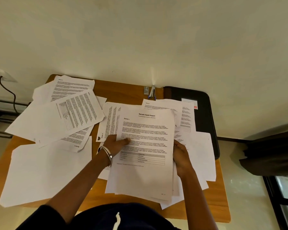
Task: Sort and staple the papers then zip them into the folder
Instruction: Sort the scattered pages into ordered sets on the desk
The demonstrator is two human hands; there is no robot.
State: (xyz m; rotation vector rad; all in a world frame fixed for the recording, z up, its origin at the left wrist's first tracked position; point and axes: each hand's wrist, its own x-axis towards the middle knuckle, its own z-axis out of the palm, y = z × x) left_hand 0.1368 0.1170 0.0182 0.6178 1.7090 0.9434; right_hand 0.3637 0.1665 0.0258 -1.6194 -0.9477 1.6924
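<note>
Fingers [125, 141] of left hand [116, 143] lay fairly straight, flat on the top sheet of the white printed paper stack [145, 176] titled "Sample Health Report", pressing it down, with a silver metal bangle [106, 153] on that wrist. Right hand [180, 156] was at the stack's right edge, fingers curled around the edge, apparently gripping several sheets; the fingertips were hidden under the paper, so grip depth couldn't be confirmed. Stack sat centre-right on the orange-brown wooden table [128, 90], long axis running away from the person, top edge tilted slightly right. Sheets weren't squared: lower corners fanned out at the near right. More loose white printed sheets [76, 113] were spread over the left half of the table, well apart from the stack, mixed orientations. Small silver-and-blue stapler [152, 93] was at the far table edge, just beyond the stack's top, roughly straight ahead, slightly nearer the right hand, beside a small grey staple box [146, 90]. Black zip folder [201, 113] lay at the far right, partly under loose pages, on the right-hand side. Judgement: sorting wasn't finished; stack needs squaring before stapling, and the right hand has the shorter reach to both stapler and folder.
</note>
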